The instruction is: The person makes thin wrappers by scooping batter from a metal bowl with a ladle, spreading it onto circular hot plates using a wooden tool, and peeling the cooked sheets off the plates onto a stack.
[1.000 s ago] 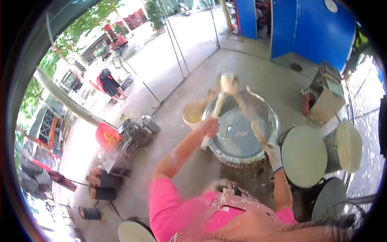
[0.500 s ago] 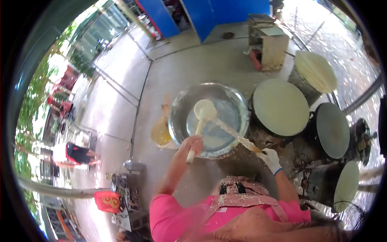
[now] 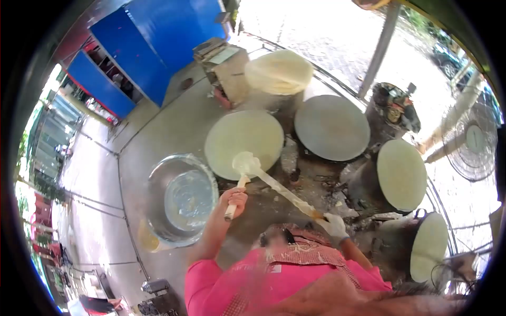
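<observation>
My bare left hand (image 3: 235, 202) is wrapped round the pale handle of a ladle (image 3: 245, 163) coated in batter. My gloved right hand (image 3: 334, 226) grips the brown end of a long batter-covered stick (image 3: 287, 196). The stick's far end meets the ladle's bowl over the near edge of a round pale griddle (image 3: 243, 138). To the left of my left hand stands a large metal basin (image 3: 155, 210) with thin whitish batter across its bottom.
A grey round griddle (image 3: 332, 127) and pale round griddles (image 3: 401, 175) (image 3: 429, 247) stand to the right. Behind are a stack of thin yellowish sheets (image 3: 279, 72), a box-like stand (image 3: 232, 79) and blue panels (image 3: 132, 52). A fan (image 3: 474, 139) is at the far right.
The view has swung to the right. Both hands, with the ladle and stick, have moved from over the basin to the pale griddle, still holding them.
</observation>
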The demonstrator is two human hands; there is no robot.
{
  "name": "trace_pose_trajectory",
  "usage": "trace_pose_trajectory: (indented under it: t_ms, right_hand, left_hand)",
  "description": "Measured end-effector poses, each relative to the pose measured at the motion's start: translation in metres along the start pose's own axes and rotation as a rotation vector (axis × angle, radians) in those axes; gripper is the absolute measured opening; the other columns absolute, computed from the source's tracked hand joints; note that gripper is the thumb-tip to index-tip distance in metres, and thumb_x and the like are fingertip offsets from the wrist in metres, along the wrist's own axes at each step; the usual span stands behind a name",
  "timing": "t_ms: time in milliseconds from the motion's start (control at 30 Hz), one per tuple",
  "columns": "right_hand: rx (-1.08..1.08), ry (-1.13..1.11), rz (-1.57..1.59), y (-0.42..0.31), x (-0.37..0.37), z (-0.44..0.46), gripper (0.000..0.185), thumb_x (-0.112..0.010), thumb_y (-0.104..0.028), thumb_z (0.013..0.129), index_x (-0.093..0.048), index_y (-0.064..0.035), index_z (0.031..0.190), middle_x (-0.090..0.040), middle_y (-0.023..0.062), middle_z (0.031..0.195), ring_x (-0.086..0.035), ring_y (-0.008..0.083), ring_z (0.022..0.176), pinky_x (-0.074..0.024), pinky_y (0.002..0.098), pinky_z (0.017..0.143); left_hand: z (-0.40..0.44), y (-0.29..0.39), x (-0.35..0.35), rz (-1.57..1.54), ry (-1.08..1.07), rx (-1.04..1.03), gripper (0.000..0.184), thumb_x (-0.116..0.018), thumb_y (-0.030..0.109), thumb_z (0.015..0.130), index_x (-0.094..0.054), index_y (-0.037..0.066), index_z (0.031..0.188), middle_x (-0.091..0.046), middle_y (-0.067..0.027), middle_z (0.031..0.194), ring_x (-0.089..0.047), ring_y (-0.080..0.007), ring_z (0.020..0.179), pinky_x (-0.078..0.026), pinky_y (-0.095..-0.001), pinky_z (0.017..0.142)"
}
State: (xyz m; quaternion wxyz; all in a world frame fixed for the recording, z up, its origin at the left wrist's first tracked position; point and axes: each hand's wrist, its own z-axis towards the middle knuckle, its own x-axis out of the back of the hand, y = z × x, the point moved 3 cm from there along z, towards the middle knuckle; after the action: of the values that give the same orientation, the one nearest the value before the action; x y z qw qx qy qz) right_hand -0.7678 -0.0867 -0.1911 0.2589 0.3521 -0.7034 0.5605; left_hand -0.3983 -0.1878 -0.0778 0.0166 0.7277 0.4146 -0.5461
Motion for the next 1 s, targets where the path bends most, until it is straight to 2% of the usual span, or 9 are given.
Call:
trace_pose_trajectory:
  t_ms: [233,433,600,633,733,767,800,900,1000]
  right_hand:
    - [-0.513,0.416,0.01,0.093,0.132,-0.061,0.038,-0.062,-0.041,0.081,-0.066,-0.006,0.093,-0.065,0.0197,0.081,-0.064,0.035,0.079,-0.0486,0.0421,0.069]
    - [-0.01,0.852,-0.076,0.051,0.178,0.021,0.022,-0.069,-0.02,0.078,-0.066,-0.0044,0.093,-0.065,0.0195,0.081,-0.063,0.0371,0.077,-0.0498,0.0416,0.069]
    - [-0.341,0.602,-0.224,0.073,0.139,0.121,0.024,-0.06,-0.034,0.082,-0.067,-0.0113,0.089,-0.065,0.0157,0.079,-0.063,0.0361,0.078,-0.0489,0.0452,0.068]
    - [-0.36,0.619,-0.138,0.073,0.146,0.121,0.026,-0.058,-0.034,0.083,-0.068,-0.0127,0.094,-0.064,0.0185,0.078,-0.062,0.0371,0.078,-0.0484,0.0463,0.069]
    - [-0.313,0.678,0.551,0.094,0.157,0.117,0.028,-0.065,-0.016,0.079,-0.068,-0.0025,0.103,-0.069,0.0087,0.076,-0.064,0.015,0.068,-0.0487,0.0283,0.064]
    - [-0.291,0.765,1.198,0.066,0.159,0.121,0.024,-0.067,-0.008,0.077,-0.068,0.003,0.098,-0.065,0.0012,0.073,-0.057,0.0064,0.07,-0.0452,0.0214,0.063]
    - [-0.201,0.995,1.121,0.073,0.148,0.146,0.025,-0.066,-0.013,0.077,-0.068,0.0017,0.098,-0.067,0.007,0.072,-0.058,0.0083,0.069,-0.0463,0.024,0.064]
    - [-0.346,0.741,-0.012,0.09,0.133,0.199,0.032,-0.061,-0.031,0.081,-0.067,-0.0059,0.099,-0.065,0.0215,0.082,-0.065,0.0306,0.076,-0.05,0.0387,0.071]
    - [-0.533,0.612,-0.101,0.097,0.156,0.187,0.027,-0.058,-0.031,0.083,-0.069,-0.0095,0.096,-0.066,0.0183,0.084,-0.064,0.0347,0.081,-0.05,0.041,0.071]
  left_hand:
    - [0.185,-0.035,-0.069,0.461,0.0,0.202,0.008,-0.044,0.011,0.095,-0.043,0.004,0.098,-0.037,0.0001,0.057,-0.036,-0.0084,0.039,-0.032,-0.0228,0.034]
    - [0.334,-0.021,-0.135,1.477,0.201,-0.218,0.06,-0.053,0.005,0.081,-0.029,0.03,0.131,-0.036,-0.0015,0.056,-0.035,-0.0096,0.038,-0.028,-0.0251,0.032]
    - [0.484,0.055,-0.078,1.904,0.318,-0.71,0.063,-0.051,0.005,0.079,-0.034,0.024,0.136,-0.048,-0.0092,0.06,-0.041,-0.0219,0.038,-0.034,-0.0379,0.034]
    - [0.498,0.07,-0.076,2.046,0.392,-0.872,0.068,-0.05,0.005,0.079,-0.032,0.024,0.141,-0.051,-0.012,0.061,-0.043,-0.0252,0.04,-0.036,-0.0412,0.036]
    - [0.463,0.082,-0.082,2.651,0.074,-1.505,0.074,-0.05,0.008,0.083,-0.019,0.025,0.147,-0.061,-0.0209,0.08,-0.06,-0.0372,0.066,-0.05,-0.0432,0.056]
    - [0.445,0.07,-0.095,2.686,0.197,-1.286,0.07,-0.053,0.011,0.084,-0.022,0.023,0.147,-0.061,-0.0204,0.082,-0.06,-0.039,0.074,-0.05,-0.0458,0.064]
    - [0.445,0.063,-0.102,2.671,0.12,-1.358,0.07,-0.052,0.011,0.084,-0.022,0.021,0.147,-0.061,-0.0207,0.085,-0.06,-0.0392,0.074,-0.05,-0.0464,0.065]
    - [0.436,0.056,-0.119,2.575,0.011,-1.433,0.07,-0.049,0.012,0.083,-0.022,0.02,0.147,-0.06,-0.0202,0.101,-0.059,-0.038,0.072,-0.049,-0.0453,0.066]
    - [0.423,0.055,-0.181,2.352,-0.058,-1.482,0.069,-0.046,0.014,0.082,-0.025,0.021,0.147,-0.059,-0.0167,0.118,-0.057,-0.0304,0.064,-0.048,-0.0383,0.06]
